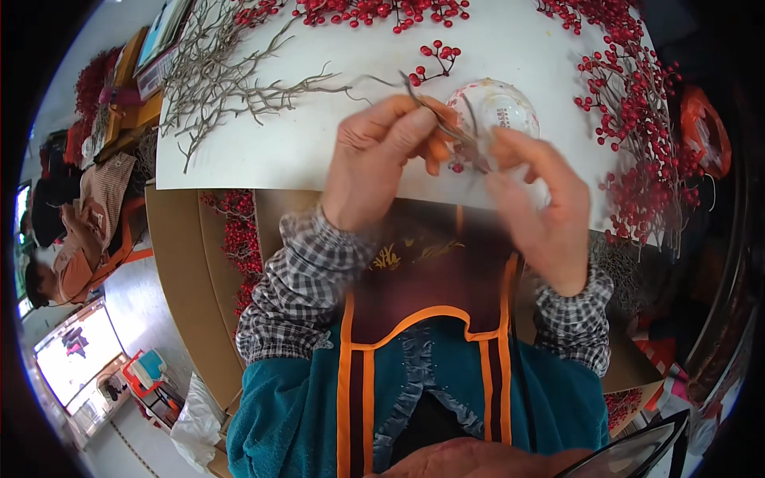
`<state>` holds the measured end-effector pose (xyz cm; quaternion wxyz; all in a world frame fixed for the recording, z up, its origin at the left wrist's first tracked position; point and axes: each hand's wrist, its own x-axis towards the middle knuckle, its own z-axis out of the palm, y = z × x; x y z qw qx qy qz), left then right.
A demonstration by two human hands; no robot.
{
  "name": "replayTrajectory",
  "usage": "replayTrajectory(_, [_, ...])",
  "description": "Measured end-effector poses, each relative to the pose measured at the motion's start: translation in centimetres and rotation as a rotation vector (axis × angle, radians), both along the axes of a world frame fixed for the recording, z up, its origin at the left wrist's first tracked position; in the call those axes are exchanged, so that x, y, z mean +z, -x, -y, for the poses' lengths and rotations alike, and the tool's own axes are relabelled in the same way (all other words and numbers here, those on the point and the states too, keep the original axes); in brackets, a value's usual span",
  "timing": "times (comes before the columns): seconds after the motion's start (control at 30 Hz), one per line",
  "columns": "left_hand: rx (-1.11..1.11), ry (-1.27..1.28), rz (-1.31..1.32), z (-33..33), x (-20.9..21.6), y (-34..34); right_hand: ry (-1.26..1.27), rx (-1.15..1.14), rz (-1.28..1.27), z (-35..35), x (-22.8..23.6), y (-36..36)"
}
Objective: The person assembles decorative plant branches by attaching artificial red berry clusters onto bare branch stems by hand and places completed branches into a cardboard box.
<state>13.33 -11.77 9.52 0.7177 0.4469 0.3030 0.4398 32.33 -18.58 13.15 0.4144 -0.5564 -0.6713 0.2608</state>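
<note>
My left hand (pixel 390 151) is closed, pinching a thin brown twig (pixel 412 86) between thumb and fingers above the table's near edge. Close by on the right, my right hand (pixel 550 199) has curled fingers near the twig's other end. Motion smears its fingertips, so I cannot make out whether they grip. A few red berries (pixel 457 167) show just below the hands, partly blurred. Behind them a small white dish (pixel 518 102) with a red-patterned rim lies on the table. A short sprig of red berries (pixel 434 62) rests beyond the dish.
Bare grey-brown branches (pixel 231 95) spread over the left of the white table (pixel 263 159). Red berry branches line the far edge (pixel 382 12) and the right side (pixel 625 103). Below stands an open cardboard box (pixel 179 263). An orange plastic bag (pixel 705 131) is at far right.
</note>
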Motion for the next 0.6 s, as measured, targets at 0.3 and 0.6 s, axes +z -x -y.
replayTrajectory(0.3, [-0.033,-0.446,-0.550,-2.1,-0.2,-0.1,0.263,-0.225,-0.560,1.7,-1.6,-0.7])
replayTrajectory(0.6, [0.037,-1.465,-1.182,-9.0,-2.2,-1.6,0.265,-0.168,-0.131,0.6,-0.5,-3.2])
